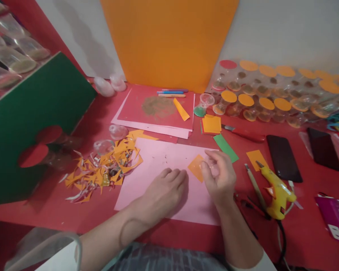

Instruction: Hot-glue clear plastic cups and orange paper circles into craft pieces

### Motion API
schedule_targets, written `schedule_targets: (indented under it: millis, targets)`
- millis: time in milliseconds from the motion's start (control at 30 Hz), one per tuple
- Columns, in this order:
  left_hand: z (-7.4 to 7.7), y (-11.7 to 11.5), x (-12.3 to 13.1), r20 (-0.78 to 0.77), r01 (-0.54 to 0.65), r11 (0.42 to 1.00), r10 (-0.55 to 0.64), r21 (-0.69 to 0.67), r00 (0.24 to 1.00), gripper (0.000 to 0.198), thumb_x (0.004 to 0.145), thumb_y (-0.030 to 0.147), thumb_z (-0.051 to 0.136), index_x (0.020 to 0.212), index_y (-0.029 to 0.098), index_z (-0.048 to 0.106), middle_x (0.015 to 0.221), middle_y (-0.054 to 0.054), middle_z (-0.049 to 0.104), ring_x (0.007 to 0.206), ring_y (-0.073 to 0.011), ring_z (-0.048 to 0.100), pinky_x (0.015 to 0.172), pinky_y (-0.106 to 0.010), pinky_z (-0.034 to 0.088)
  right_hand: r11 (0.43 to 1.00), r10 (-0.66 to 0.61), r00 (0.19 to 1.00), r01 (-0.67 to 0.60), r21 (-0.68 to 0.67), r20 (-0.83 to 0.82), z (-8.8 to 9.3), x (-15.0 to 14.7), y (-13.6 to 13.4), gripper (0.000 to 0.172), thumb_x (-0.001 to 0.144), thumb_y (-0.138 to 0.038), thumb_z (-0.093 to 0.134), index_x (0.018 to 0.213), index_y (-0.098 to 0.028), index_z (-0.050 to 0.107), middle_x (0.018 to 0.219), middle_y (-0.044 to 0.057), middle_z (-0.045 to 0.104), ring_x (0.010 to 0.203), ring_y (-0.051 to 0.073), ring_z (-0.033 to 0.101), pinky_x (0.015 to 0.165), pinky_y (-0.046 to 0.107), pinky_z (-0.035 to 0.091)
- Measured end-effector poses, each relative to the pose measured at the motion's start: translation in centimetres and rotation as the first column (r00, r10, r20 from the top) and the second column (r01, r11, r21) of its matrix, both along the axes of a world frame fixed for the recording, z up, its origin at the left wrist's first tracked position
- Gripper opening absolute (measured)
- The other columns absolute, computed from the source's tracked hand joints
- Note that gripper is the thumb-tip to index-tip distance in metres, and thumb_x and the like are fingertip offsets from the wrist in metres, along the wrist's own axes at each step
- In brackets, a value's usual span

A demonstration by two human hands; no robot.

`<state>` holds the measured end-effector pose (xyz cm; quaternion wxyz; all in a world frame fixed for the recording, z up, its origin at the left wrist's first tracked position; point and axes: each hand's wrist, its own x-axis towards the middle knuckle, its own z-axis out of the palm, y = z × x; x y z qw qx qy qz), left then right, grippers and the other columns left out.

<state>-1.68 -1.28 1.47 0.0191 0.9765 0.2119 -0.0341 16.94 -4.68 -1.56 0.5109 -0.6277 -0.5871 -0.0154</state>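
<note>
My right hand point(222, 175) is closed, thumb and fingers bent round a small clear plastic piece point(214, 168) whose full shape I cannot make out. Under the thumb is an orange paper square point(196, 169), above a pink sheet point(158, 154). Left of it, my left hand point(165, 194) rests palm down on the same sheet, fingers together and curled; its underside is hidden. Orange and white paper scraps point(110, 162) are heaped against the sheet's left edge. A green paper strip point(226, 147) lies beyond my right hand.
A yellow glue gun point(279, 194), a cutter-like tool point(254, 184) and a phone point(284, 158) lie to the right. Orange squares point(211, 124) and a red-handled knife point(244, 134) sit behind. Clear hourglass-shaped pieces point(267, 105) with orange discs line the back right. A green board point(42, 128) stands left.
</note>
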Motion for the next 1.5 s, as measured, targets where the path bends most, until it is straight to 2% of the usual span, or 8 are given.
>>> schedule_targets:
  millis: [67,267,433,600,800,900,1167,1500]
  targets:
    - [-0.5,-0.1,-0.3,0.012,0.001,1.000,-0.001,0.026,1.000,0.036,0.099,0.007,0.044,0.128,0.008,0.066,0.131,-0.017,0.069,0.103,-0.0235,0.066,0.089,-0.037,0.051,1.000,0.011,0.998,-0.011,-0.002,0.063,-0.1,-0.1,0.1,0.019,0.097,-0.032,0.059,0.109,-0.020,0.068,0.097,0.010,0.070,0.090,0.025,0.069,0.079,0.042,0.060]
    - [0.1,1.2,-4.6,-0.049,-0.295,0.946,0.304,0.137,0.952,0.034,0.094,0.003,0.050,0.120,0.008,0.070,0.124,-0.017,0.073,0.101,-0.0283,0.067,0.084,-0.041,0.053,0.999,0.035,0.998,-0.033,-0.035,0.060,-0.2,-0.1,0.0,0.021,0.096,-0.034,0.061,0.109,-0.019,0.069,0.097,0.010,0.070,0.090,0.025,0.068,0.081,0.043,0.059]
    - [-0.4,-0.2,-3.2,0.073,-0.173,0.985,0.172,0.006,0.982,0.034,0.098,0.011,0.049,0.128,0.011,0.066,0.129,-0.014,0.072,0.102,-0.0241,0.067,0.085,-0.037,0.052,0.997,-0.056,0.964,0.066,0.029,-0.260,0.1,0.3,-0.2,0.020,0.093,-0.034,0.063,0.107,-0.021,0.072,0.098,0.007,0.070,0.087,0.023,0.068,0.078,0.040,0.058]
    - [-1.9,-2.0,-1.3,0.155,-0.107,0.993,0.115,-0.058,0.981,0.034,0.097,0.026,0.059,0.127,0.011,0.064,0.132,-0.015,0.069,0.102,-0.0238,0.065,0.085,-0.036,0.050,0.957,-0.187,0.669,0.290,0.021,-0.719,0.1,1.2,0.2,0.025,0.096,-0.040,0.056,0.100,-0.020,0.071,0.092,0.005,0.067,0.071,0.017,0.064,0.065,0.032,0.055]
    - [-0.6,-1.5,-0.1,0.056,-0.055,0.996,0.059,-0.076,0.997,0.024,0.101,0.018,0.049,0.116,0.011,0.066,0.125,-0.016,0.069,0.095,-0.0235,0.065,0.081,-0.038,0.049,0.968,-0.107,0.368,0.250,-0.012,-0.924,-0.4,1.5,0.9,0.038,0.093,-0.057,0.056,0.092,-0.021,0.070,0.092,0.005,0.066,0.072,0.016,0.065,0.058,0.028,0.056]
    - [-0.3,-1.0,1.9,0.050,-0.036,0.997,0.040,-0.068,0.998,0.032,0.102,0.017,0.044,0.126,0.007,0.062,0.127,-0.018,0.068,0.095,-0.0240,0.064,0.081,-0.039,0.049,0.964,-0.124,0.215,0.259,-0.066,-0.969,-0.8,1.4,1.2,0.039,0.086,-0.059,0.063,0.089,-0.020,0.069,0.090,0.005,0.067,0.074,0.017,0.066,0.059,0.027,0.057]
    - [-2.2,-0.6,4.2,0.097,-0.072,0.996,0.077,-0.057,0.992,0.054,0.102,0.039,0.053,0.145,0.006,0.052,0.151,-0.019,0.055,0.113,-0.0281,0.059,0.093,-0.042,0.047,0.978,-0.137,0.269,0.189,-0.087,-0.953,-1.6,1.5,0.8,0.037,0.089,-0.058,0.060,0.094,-0.021,0.066,0.091,0.002,0.066,0.081,0.018,0.069,0.076,0.034,0.061]
    - [-0.9,1.0,-4.6,0.043,-0.471,0.874,0.469,0.116,0.882,0.047,0.097,0.030,0.060,0.137,0.006,0.061,0.143,-0.021,0.063,0.115,-0.0363,0.060,0.088,-0.047,0.048,0.965,-0.180,0.137,0.215,-0.148,-0.974,-0.5,0.8,0.9,0.035,0.084,-0.053,0.068,0.090,-0.019,0.070,0.095,0.003,0.067,0.083,0.014,0.068,0.082,0.033,0.063]
